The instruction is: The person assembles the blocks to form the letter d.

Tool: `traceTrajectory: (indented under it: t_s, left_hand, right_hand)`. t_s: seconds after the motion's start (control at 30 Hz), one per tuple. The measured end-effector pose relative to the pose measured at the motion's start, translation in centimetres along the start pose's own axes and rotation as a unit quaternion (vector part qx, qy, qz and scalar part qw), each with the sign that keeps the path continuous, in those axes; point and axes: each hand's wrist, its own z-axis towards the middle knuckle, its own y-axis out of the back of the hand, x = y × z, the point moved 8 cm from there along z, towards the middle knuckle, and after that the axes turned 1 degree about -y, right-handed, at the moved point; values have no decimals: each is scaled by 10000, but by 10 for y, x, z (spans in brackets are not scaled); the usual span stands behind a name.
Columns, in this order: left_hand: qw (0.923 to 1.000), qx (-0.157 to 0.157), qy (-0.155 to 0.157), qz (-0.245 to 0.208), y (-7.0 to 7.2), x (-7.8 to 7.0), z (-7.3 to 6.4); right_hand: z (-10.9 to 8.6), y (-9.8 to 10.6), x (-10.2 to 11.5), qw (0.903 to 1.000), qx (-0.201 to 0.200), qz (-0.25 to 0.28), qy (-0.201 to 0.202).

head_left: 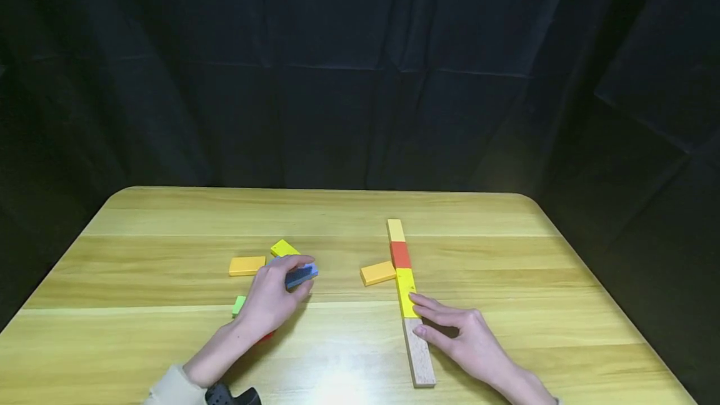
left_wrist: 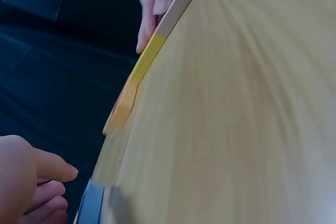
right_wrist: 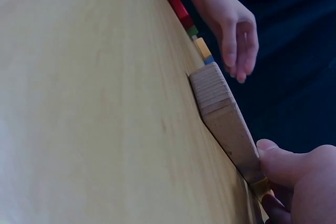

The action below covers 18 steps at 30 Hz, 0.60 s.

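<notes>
Over a blue block (head_left: 302,276) on the left of the table hovers my left hand (head_left: 272,292), thumb and fingers spread and bent. The left wrist view has the thumb apart from the blue block (left_wrist: 92,203). My right hand (head_left: 464,336) lies along the right side of a row of blocks, its fingertips at the yellow block (head_left: 405,292) and the plain wooden block (head_left: 419,355). In the right wrist view, its thumb touches the wooden block (right_wrist: 226,129). Beyond the yellow one, a red block (head_left: 400,255) and a pale yellow block (head_left: 395,230) continue the row.
An orange block (head_left: 378,273) lies just left of the row. Around my left hand are another orange block (head_left: 247,265), a yellow block (head_left: 285,247), a green block (head_left: 239,305) and a mostly hidden red block (head_left: 267,336). A black curtain (head_left: 360,111) hangs behind the table.
</notes>
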Motion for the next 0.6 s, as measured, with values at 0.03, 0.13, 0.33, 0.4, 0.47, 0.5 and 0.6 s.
traceTrajectory:
  t_s: [0.03,0.13,0.33,0.4,0.47,0.5,0.6]
  left_hand:
    - [10000,-1,17,50,4,4,-1]
    - [9999,13,64,109,12,15,-4]
    - [9999,35,6,162,21,25,-9]
    - [9998,37,22,206,22,28,-9]
    - [9997,61,52,243,22,29,-10]
    - [9997,65,68,244,22,30,-10]
    - [9996,66,105,245,21,31,-10]
  right_hand:
    - [0,-1,0,10000,-5,11,-2]
    - [1,-2,0,10000,1,-18,-5]
    - [2,-2,2,10000,26,-13,-20]
    - [2,-2,2,10000,22,-14,-15]
    - [2,-2,2,10000,22,-14,-5]
    - [2,-1,2,10000,20,-12,4]
    - [2,-1,1,10000,13,-17,10]
